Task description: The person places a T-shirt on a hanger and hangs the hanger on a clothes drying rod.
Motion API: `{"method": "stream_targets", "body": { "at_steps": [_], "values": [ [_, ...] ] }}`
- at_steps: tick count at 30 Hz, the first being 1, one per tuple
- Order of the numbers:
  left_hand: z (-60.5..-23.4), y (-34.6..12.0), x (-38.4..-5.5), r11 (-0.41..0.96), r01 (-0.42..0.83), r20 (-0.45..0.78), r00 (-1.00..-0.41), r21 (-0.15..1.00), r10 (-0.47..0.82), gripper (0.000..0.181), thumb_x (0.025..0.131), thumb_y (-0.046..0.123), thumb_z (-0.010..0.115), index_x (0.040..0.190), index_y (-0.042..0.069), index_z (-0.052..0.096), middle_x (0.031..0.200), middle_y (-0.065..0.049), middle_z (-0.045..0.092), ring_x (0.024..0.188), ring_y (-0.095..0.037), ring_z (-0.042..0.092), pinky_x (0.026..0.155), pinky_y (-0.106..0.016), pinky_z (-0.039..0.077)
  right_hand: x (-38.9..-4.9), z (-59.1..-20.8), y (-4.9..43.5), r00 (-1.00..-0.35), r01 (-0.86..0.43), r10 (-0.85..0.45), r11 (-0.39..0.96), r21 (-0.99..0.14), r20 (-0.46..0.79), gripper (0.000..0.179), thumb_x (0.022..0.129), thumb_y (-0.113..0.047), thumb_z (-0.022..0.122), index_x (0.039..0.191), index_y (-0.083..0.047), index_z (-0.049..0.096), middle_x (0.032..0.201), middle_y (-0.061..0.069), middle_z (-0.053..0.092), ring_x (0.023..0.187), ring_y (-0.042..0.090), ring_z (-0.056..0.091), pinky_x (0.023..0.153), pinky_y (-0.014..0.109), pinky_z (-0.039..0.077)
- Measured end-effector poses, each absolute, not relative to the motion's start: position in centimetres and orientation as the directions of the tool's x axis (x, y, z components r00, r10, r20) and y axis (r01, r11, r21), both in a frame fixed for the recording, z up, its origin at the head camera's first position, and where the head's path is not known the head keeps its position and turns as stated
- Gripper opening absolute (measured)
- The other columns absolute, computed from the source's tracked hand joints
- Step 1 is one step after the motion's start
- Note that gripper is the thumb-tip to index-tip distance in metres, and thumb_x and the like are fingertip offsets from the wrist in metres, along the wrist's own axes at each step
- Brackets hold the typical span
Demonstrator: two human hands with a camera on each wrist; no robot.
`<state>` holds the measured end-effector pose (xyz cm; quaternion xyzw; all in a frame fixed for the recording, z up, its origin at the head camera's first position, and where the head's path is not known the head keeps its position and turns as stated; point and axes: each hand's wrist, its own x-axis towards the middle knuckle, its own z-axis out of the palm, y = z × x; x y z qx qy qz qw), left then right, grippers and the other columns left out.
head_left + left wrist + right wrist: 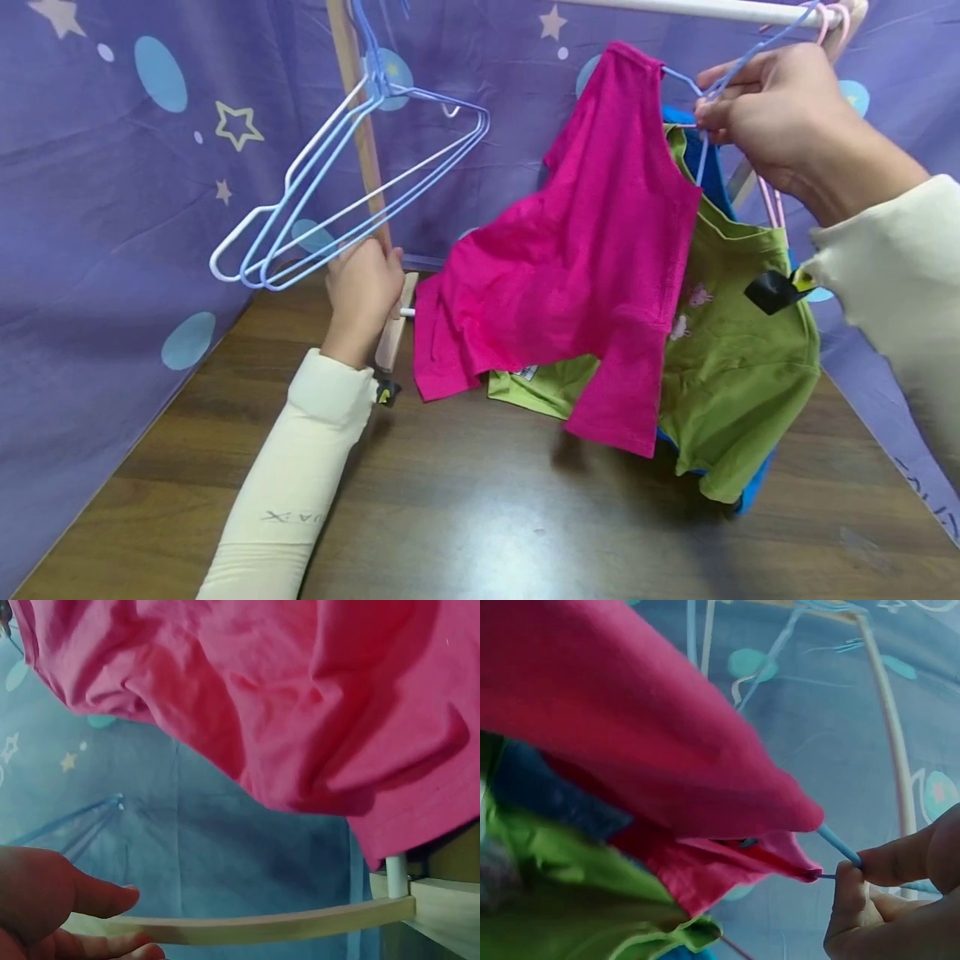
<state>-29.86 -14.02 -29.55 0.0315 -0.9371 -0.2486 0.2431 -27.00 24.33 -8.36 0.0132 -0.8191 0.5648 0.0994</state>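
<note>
A bright pink shirt hangs tilted on a blue wire hanger. Thumb and fingers of my right hand pinch this hanger near the base of its hook, just under the white rail. In the right wrist view the hanger's blue wire runs from the fingertips into the shirt's neck. My left hand grips the rack's wooden post low down, left of the shirt. The left wrist view has the post between thumb and fingers.
Several bare blue and white hangers hang together at left, above my left hand. Behind the pink shirt hang a green shirt and a blue garment. Below is a brown wooden tabletop; a purple patterned cloth stands behind.
</note>
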Motion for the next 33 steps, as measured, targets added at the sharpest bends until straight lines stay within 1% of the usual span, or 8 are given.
{"method": "stream_targets", "body": {
  "at_steps": [3, 8, 11, 15, 19, 24, 28, 33],
  "values": [
    [-29.9, -14.4, -30.0, 0.873, 0.061, 0.467, -0.862, 0.484, -0.199, 0.04, 0.103, 0.032, 0.054, 0.087, -0.002, 0.068, 0.1, -0.027, 0.066, 0.108, -0.051, 0.059, 0.085, -0.062, 0.048, -27.0, -8.3, 24.7, -0.978, -0.124, 0.102, 0.422, -0.898, 0.182, 0.013, 0.093, 0.0, 0.068, 0.096, -0.012, 0.068, 0.08, -0.006, 0.07, 0.07, 0.006, 0.064, 0.063, 0.014, 0.054],
    [-30.3, -14.7, -30.7, 0.848, 0.05, 0.477, -0.844, 0.528, -0.247, 0.042, 0.102, 0.033, 0.055, 0.109, -0.008, 0.063, 0.114, -0.029, 0.062, 0.117, -0.049, 0.055, 0.095, -0.059, 0.045, -26.8, -8.2, 25.4, -0.971, -0.083, 0.143, 0.555, -0.828, 0.193, 0.016, 0.094, -0.006, 0.068, 0.107, -0.014, 0.064, 0.068, -0.013, 0.069, 0.064, 0.0, 0.062, 0.056, 0.014, 0.05],
    [-30.4, -14.8, -31.2, 0.827, 0.064, 0.472, -0.844, 0.559, -0.254, 0.046, 0.102, 0.033, 0.056, 0.119, -0.009, 0.057, 0.12, -0.031, 0.06, 0.122, -0.049, 0.052, 0.102, -0.058, 0.04, -27.0, -8.2, 26.0, -0.964, -0.059, 0.176, 0.594, -0.803, 0.201, 0.015, 0.093, -0.006, 0.068, 0.096, -0.02, 0.067, 0.064, -0.015, 0.068, 0.061, -0.002, 0.061, 0.052, 0.016, 0.048],
    [-30.7, -14.9, -31.5, 0.795, 0.132, 0.509, -0.826, 0.593, -0.242, 0.039, 0.101, 0.028, 0.06, 0.111, -0.009, 0.061, 0.112, -0.031, 0.062, 0.12, -0.052, 0.051, 0.105, -0.058, 0.035, -27.0, -8.1, 26.6, -0.955, -0.046, 0.2, 0.632, -0.773, 0.22, 0.023, 0.092, -0.005, 0.067, 0.081, -0.025, 0.064, 0.058, -0.017, 0.066, 0.058, -0.005, 0.06, 0.049, 0.016, 0.048],
    [-30.9, -14.8, -31.8, 0.772, 0.211, 0.572, -0.788, 0.6, -0.229, 0.027, 0.099, 0.022, 0.063, 0.091, -0.004, 0.064, 0.094, -0.026, 0.063, 0.107, -0.052, 0.055, 0.099, -0.06, 0.038, -26.4, -8.0, 26.7, -0.94, 0.004, 0.231, 0.744, -0.668, 0.251, 0.017, 0.091, -0.011, 0.068, 0.083, -0.025, 0.064, 0.053, -0.023, 0.06, 0.059, -0.01, 0.054, 0.05, 0.013, 0.045],
    [-30.9, -14.9, -31.9, 0.766, 0.261, 0.622, -0.752, 0.588, -0.221, 0.024, 0.097, 0.016, 0.063, 0.085, -0.005, 0.067, 0.085, -0.023, 0.066, 0.094, -0.049, 0.06, 0.089, -0.057, 0.042, -25.9, -8.2, 26.2, -0.915, 0.088, 0.261, 0.873, -0.48, 0.307, 0.008, 0.089, -0.018, 0.062, 0.094, -0.018, 0.069, 0.052, -0.028, 0.05, 0.09, 0.008, 0.056, 0.063, 0.019, 0.04],
    [-31.0, -14.9, -31.8, 0.744, 0.277, 0.627, -0.742, 0.608, -0.236, 0.022, 0.097, 0.014, 0.063, 0.086, -0.005, 0.066, 0.081, -0.022, 0.065, 0.09, -0.049, 0.059, 0.085, -0.055, 0.042, -25.8, -8.4, 25.5, -0.905, 0.126, 0.264, 0.915, -0.382, 0.334, 0.025, 0.08, -0.01, 0.056, 0.101, -0.006, 0.068, 0.081, 0.0, 0.062, 0.127, 0.04, 0.045, 0.085, 0.041, 0.043],
    [-31.0, -15.0, -31.6, 0.721, 0.26, 0.587, -0.772, 0.642, -0.244, 0.021, 0.098, 0.016, 0.061, 0.086, -0.002, 0.062, 0.084, -0.022, 0.059, 0.101, -0.051, 0.054, 0.089, -0.055, 0.04, -25.8, -8.2, 25.2, -0.913, 0.185, 0.287, 0.925, -0.332, 0.291, 0.032, 0.073, -0.007, 0.058, 0.103, 0.004, 0.062, 0.114, 0.027, 0.054, 0.129, 0.054, 0.04, 0.093, 0.058, 0.04]
  ]
}}
